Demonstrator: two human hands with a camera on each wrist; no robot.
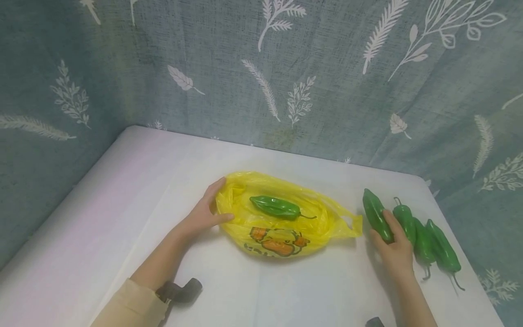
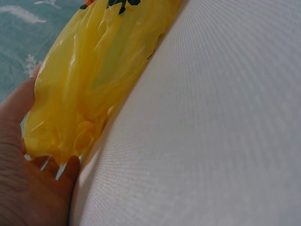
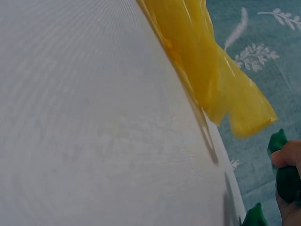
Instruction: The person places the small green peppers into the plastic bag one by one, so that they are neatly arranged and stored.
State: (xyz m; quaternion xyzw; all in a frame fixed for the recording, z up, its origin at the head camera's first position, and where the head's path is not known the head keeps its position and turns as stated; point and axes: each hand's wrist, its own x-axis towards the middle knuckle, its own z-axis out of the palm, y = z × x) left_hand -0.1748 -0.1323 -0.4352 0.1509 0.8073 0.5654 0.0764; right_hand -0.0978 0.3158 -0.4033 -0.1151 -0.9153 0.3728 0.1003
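Beside the right hand [image 1: 394,254], three peppers [image 1: 424,245] lie, apparently touching.

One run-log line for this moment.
left hand: holds yellow bag | right hand: grips green pepper | in bag: second pepper | on table: three more peppers

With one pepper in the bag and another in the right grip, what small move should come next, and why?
Probably carry the green pepper in the right grip leftward over the open yellow bag: the left grip holds the bag's edge, its opening faces up with another pepper inside, and the held one is to the bag's right.
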